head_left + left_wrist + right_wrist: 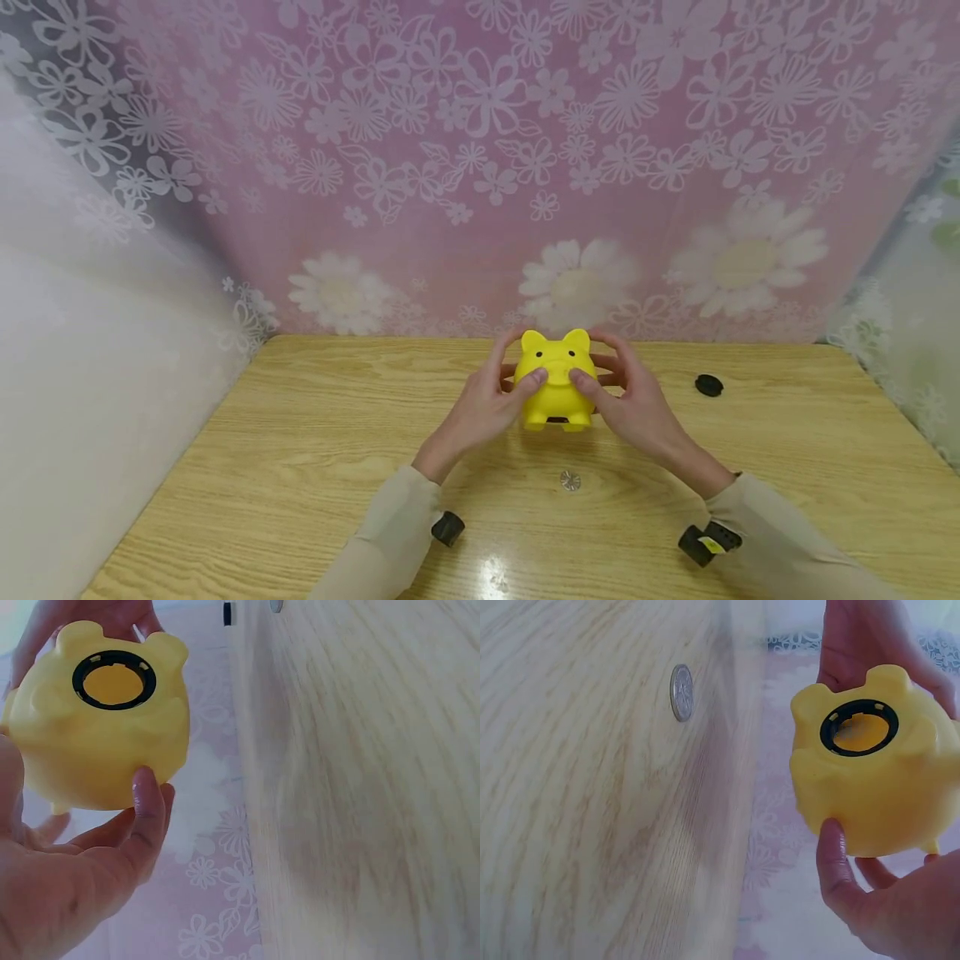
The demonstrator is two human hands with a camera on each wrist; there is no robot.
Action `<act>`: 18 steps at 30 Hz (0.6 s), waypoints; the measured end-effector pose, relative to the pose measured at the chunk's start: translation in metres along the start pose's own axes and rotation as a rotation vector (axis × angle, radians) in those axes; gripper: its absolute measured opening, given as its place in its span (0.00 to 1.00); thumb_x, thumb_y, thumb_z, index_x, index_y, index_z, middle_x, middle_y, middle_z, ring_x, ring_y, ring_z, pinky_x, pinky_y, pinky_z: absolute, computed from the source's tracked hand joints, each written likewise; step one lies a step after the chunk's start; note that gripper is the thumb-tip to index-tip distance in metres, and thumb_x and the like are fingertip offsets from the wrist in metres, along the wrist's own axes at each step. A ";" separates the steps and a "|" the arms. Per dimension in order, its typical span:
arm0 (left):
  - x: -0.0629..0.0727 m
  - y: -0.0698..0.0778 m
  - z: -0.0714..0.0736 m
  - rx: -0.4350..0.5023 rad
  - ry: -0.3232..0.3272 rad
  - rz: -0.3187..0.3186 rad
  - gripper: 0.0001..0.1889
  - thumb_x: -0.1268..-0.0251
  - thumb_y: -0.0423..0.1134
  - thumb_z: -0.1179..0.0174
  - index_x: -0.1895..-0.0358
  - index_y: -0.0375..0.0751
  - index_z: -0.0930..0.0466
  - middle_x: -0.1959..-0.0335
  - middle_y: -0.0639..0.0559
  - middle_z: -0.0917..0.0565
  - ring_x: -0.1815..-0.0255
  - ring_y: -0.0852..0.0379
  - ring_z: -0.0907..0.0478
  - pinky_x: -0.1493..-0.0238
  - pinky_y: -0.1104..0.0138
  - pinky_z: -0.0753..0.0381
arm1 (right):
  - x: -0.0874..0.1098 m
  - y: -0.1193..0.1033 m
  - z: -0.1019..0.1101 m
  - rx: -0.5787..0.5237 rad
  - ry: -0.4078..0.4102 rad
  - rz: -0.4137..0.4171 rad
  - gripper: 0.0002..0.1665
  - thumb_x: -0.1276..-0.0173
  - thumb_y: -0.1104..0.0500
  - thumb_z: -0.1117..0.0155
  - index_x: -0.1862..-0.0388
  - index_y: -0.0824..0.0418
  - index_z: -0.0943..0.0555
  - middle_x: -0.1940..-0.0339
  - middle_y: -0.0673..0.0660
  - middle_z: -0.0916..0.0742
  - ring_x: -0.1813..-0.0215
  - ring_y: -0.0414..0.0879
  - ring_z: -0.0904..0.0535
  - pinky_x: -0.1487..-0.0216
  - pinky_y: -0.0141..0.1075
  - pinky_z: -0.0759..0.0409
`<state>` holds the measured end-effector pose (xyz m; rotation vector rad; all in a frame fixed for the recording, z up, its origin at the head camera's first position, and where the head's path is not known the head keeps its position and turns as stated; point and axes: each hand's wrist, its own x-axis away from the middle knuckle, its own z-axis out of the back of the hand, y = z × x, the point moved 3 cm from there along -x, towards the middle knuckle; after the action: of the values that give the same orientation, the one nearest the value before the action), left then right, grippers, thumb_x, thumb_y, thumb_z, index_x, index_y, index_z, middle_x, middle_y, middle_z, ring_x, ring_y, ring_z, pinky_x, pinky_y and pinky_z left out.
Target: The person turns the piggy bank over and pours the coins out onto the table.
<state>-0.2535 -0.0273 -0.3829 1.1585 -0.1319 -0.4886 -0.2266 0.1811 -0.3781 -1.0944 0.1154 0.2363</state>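
Aloft, both hands (pixel 489 400) (pixel 639 407) flank and grip a yellow pig (pixel 557 402).

The person is wearing plain beige sleeves, the left sleeve (pixel 393 529) and the right sleeve (pixel 787 542) both ending near the wrist and leaving the left hand (pixel 486 402) and the right hand (pixel 639 408) bare. A stubby black camera (pixel 448 528) is sitting beside the left cuff, while another black camera (pixel 694 547), bearing a small yellow label (pixel 712 546), is adjoining a dark strap (pixel 724 535) on the right.
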 end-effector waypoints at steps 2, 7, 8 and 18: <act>0.000 -0.001 -0.001 -0.004 -0.010 0.017 0.31 0.25 0.64 0.48 0.25 0.88 0.52 0.36 0.41 0.18 0.47 0.51 0.13 0.52 0.60 0.12 | 0.001 0.001 -0.001 -0.007 -0.013 -0.028 0.38 0.22 0.45 0.39 0.20 0.48 0.42 0.27 0.72 0.25 0.42 0.64 0.19 0.55 0.47 0.10; 0.002 -0.004 -0.003 -0.025 -0.042 0.092 0.33 0.26 0.69 0.51 0.23 0.84 0.54 0.29 0.40 0.23 0.47 0.49 0.12 0.53 0.58 0.11 | 0.001 0.002 -0.002 -0.037 -0.040 -0.083 0.39 0.23 0.42 0.40 0.20 0.46 0.42 0.27 0.72 0.26 0.41 0.65 0.17 0.54 0.48 0.10; 0.002 -0.005 -0.003 -0.020 -0.052 0.110 0.34 0.26 0.69 0.52 0.22 0.82 0.54 0.28 0.40 0.24 0.49 0.50 0.12 0.55 0.57 0.10 | 0.001 0.003 -0.002 -0.043 -0.043 -0.094 0.39 0.23 0.42 0.40 0.20 0.46 0.42 0.27 0.72 0.25 0.42 0.65 0.17 0.55 0.47 0.10; 0.001 -0.007 -0.004 0.060 -0.097 0.181 0.35 0.24 0.64 0.50 0.20 0.76 0.54 0.29 0.39 0.25 0.58 0.52 0.12 0.61 0.52 0.09 | 0.000 0.004 -0.003 -0.086 -0.108 -0.151 0.41 0.23 0.41 0.40 0.18 0.46 0.45 0.29 0.72 0.24 0.38 0.64 0.17 0.52 0.45 0.10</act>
<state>-0.2531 -0.0266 -0.3910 1.1693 -0.3338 -0.3827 -0.2272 0.1801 -0.3833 -1.1673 -0.0743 0.1657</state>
